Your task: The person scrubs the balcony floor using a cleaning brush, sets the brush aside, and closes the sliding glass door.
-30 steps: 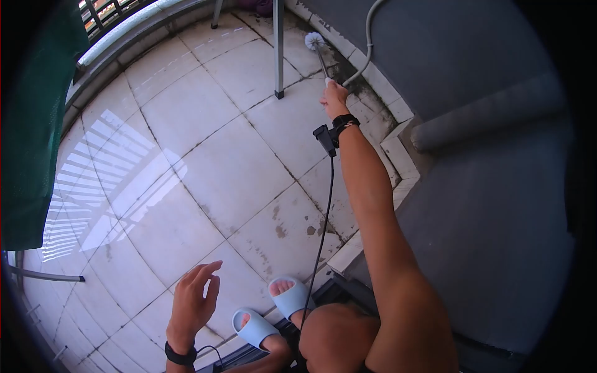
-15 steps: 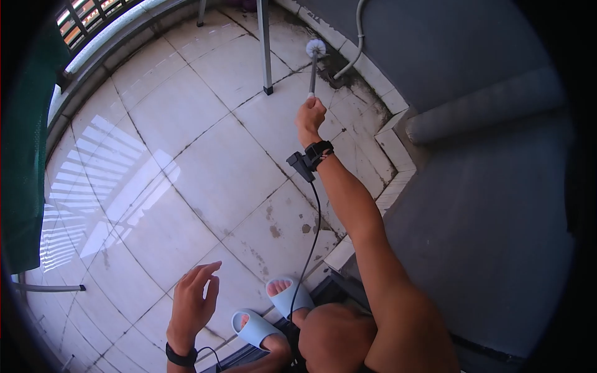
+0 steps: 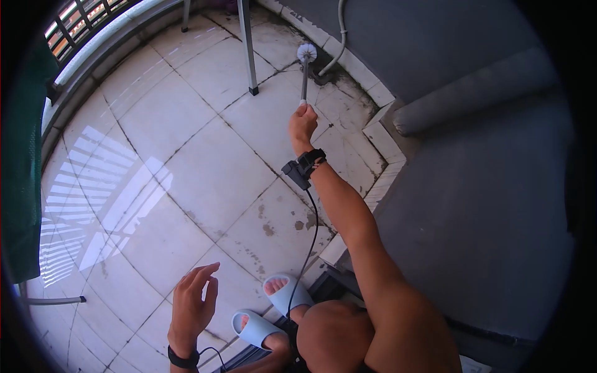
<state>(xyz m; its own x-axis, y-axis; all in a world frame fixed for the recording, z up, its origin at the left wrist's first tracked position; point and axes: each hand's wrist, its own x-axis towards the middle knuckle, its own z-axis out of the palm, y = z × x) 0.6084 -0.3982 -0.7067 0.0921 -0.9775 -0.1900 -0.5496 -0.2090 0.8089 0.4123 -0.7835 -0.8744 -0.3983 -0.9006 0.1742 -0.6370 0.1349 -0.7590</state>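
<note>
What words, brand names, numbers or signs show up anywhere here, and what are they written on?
None can be read.
Brush in the right hand: no legible marking.
Black wrist device: no lettering I can make out.
Beyond the railing: coloured shapes, too blurred to tell.

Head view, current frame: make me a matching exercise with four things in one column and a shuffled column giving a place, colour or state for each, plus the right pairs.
Column one
1. Brush
2. Slippers
3. Green cloth
4. Left hand

Column two
A. Light blue
B. Holding nothing
C. Gripped by the right hand
D. Hanging along the picture's left edge

Right pairs
1-C
2-A
3-D
4-B
</note>
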